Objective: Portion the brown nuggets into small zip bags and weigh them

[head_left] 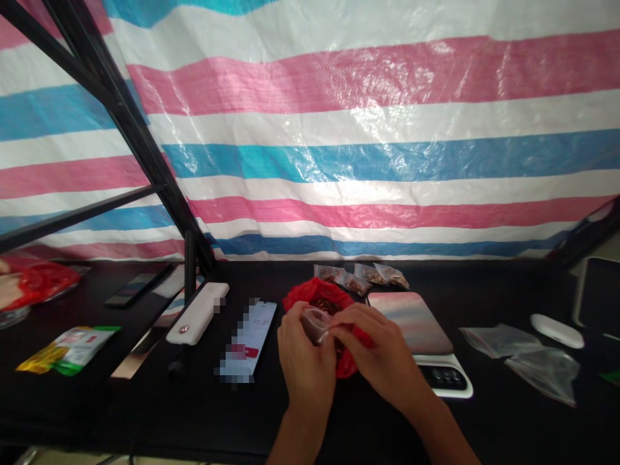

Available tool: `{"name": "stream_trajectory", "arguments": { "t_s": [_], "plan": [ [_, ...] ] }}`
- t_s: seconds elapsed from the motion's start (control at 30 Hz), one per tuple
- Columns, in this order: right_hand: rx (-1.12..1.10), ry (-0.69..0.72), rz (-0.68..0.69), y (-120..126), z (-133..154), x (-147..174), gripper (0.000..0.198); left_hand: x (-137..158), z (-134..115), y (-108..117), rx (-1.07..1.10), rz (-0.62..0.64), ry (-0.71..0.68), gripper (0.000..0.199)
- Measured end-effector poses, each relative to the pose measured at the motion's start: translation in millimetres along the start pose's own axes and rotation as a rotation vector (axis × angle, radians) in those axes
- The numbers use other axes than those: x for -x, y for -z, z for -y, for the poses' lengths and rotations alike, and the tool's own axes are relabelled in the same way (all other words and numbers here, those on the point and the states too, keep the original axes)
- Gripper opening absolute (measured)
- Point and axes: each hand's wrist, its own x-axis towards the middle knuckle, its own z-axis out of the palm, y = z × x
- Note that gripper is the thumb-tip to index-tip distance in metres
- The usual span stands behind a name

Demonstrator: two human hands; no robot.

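Note:
Both hands meet over a red plastic bag that holds small brown pieces, too small to name. My left hand is closed on the side of a clear zip bag. The fingers of my right hand pinch the same bag near its mouth. Just right of the red bag lies a kitchen scale with a shiny plate and a dark button panel. Behind it sit several small filled zip bags with brown contents.
Flat zip bags and a white oval case lie to the right. Leftward are a lit phone, a white power bank, a colourful packet and a dark phone. A black frame post stands before striped sheeting.

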Motion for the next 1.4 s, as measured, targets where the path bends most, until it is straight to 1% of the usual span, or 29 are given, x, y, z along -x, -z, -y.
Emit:
{"name": "stream_trajectory", "arguments": {
  "t_s": [0.1, 0.13, 0.2, 0.27, 0.33, 0.4, 0.47, 0.57, 0.63, 0.7, 0.8, 0.87, 0.97, 1.07, 1.13, 1.27, 1.33, 1.4],
  "plan": [
    [-0.034, 0.009, -0.149, 5.9, -7.2, -0.3, 0.017, 3.0, -3.2, -6.1, 0.001, 0.129, 0.002, 0.04],
    [-0.053, -0.002, -0.18, 8.6, -9.7, -0.3, 0.016, 4.1, -4.8, -7.6, 0.01, 0.181, -0.014, 0.039],
    [-0.098, -0.065, -0.231, 15.7, -15.8, 0.4, 0.011, 6.5, -8.6, -9.6, 0.024, 0.257, -0.098, 0.039],
    [-0.135, -0.146, -0.305, 27.0, -24.9, 2.1, 0.006, 9.1, -12.7, -10.0, 0.038, 0.297, -0.208, 0.046],
    [-0.121, -0.214, -0.398, 43.1, -37.7, 5.3, 0.012, 11.2, -16.2, -9.2, 0.046, 0.31, -0.282, 0.053],
    [-0.03, -0.28, -0.454, 61.7, -53.2, 10.1, 0.017, 12.2, -18.6, -7.8, 0.053, 0.317, -0.317, 0.045],
    [0.096, -0.362, -0.43, 78.4, -68.8, 15.6, 0.02, 12.0, -19.8, -6.6, 0.063, 0.314, -0.328, 0.033],
    [0.268, -0.47, -0.35, 92.2, -87.2, 22.1, 0.026, 11.1, -20.2, -5.7, 0.088, 0.299, -0.336, 0.026],
    [0.361, -0.477, -0.337, 94.0, -94.0, 24.2, 0.033, 10.9, -20.2, -5.7, 0.094, 0.285, -0.336, 0.023],
    [0.422, -0.44, -0.353, 93.6, -97.0, 24.8, 0.04, 11.0, -20.1, -5.9, 0.095, 0.276, -0.335, 0.021],
    [0.447, -0.392, -0.421, 95.7, -96.7, 25.3, 0.044, 11.3, -19.3, -6.4, 0.098, 0.263, -0.345, 0.018],
    [0.445, -0.407, -0.495, 100.2, -94.9, 26.4, 0.044, 11.0, -18.8, -7.0, 0.106, 0.258, -0.36, 0.017],
    [0.415, -0.486, -0.6, 108.4, -91.0, 28.6, 0.043, 10.2, -18.9, -8.4, 0.119, 0.245, -0.379, 0.016],
    [0.389, -0.572, -0.666, 113.6, -86.3, 29.7, 0.044, 9.7, -20.4, -10.1, 0.127, 0.227, -0.394, 0.016],
    [0.38, -0.598, -0.676, 114.7, -83.3, 29.5, 0.045, 9.8, -21.2, -11.2, 0.127, 0.222, -0.398, 0.016],
    [0.369, -0.586, -0.653, 113.9, -79.1, 28.7, 0.044, 10.8, -20.7, -13.3, 0.125, 0.219, -0.403, 0.017],
    [0.384, -0.592, -0.618, 113.4, -78.2, 28.6, 0.042, 10.9, -20.1, -14.4, 0.122, 0.218, -0.407, 0.018],
    [0.421, -0.622, -0.554, 113.2, -77.9, 28.5, 0.041, 10.6, -20.2, -15.2, 0.121, 0.218, -0.412, 0.018]
  ]
}}
